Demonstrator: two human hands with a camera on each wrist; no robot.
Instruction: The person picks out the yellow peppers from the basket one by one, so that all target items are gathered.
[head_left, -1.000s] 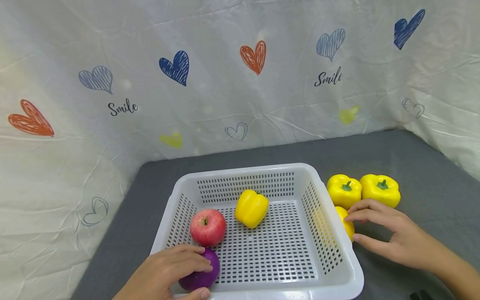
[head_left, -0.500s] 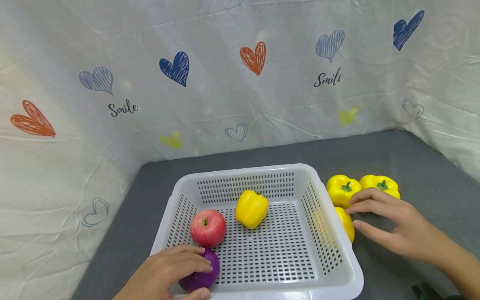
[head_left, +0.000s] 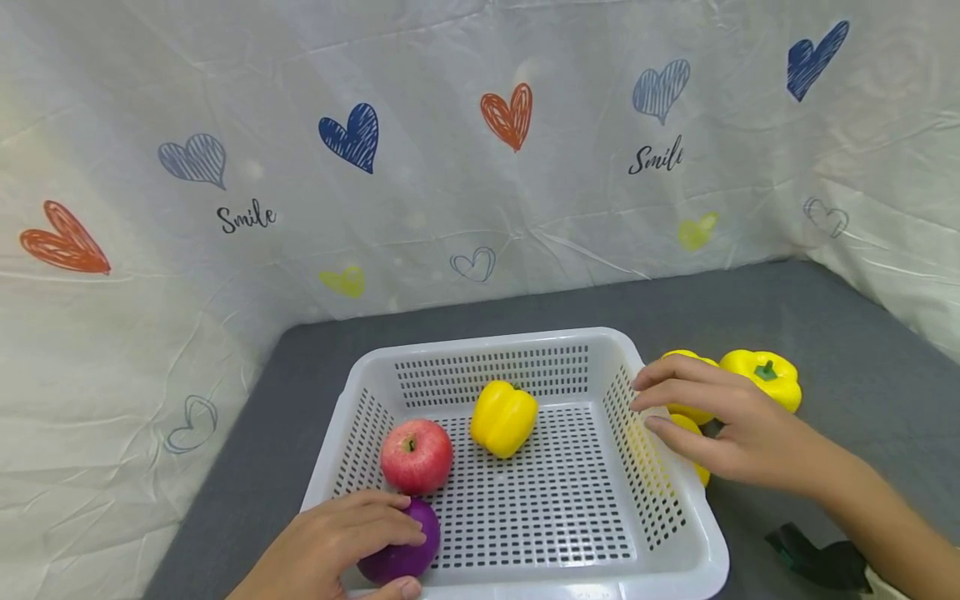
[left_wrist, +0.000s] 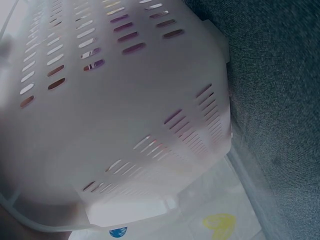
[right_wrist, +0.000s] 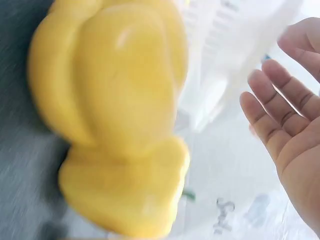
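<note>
In the head view, my left hand [head_left: 330, 542] holds a smooth, round purple thing [head_left: 420, 550], fingers over its top and thumb on the near side, in the front left corner of a white slotted basket [head_left: 570, 575]. My right hand [head_left: 720, 417] hovers at the basket's right rim with nothing in it, fingers extended. Beneath and behind it, partly covered, sit yellow bell peppers [head_left: 761, 375] outside the basket. The right wrist view shows one yellow pepper [right_wrist: 110, 80] large beside the right hand [right_wrist: 295, 110]. The left hand is hidden behind the basket wall [left_wrist: 125, 100] in the left wrist view.
Inside the basket, a red apple [head_left: 416, 456] lies at the left and a yellow bell pepper [head_left: 504, 419] near the back middle. A dark strap [head_left: 817, 558] shows by the right forearm. Behind the grey table [head_left: 885, 400] hangs a white curtain [head_left: 420, 208] with hearts.
My right hand has left the front yellow pepper beside the basket and moved left and up to the basket's right rim, still empty. The left hand has stayed on the purple thing.
</note>
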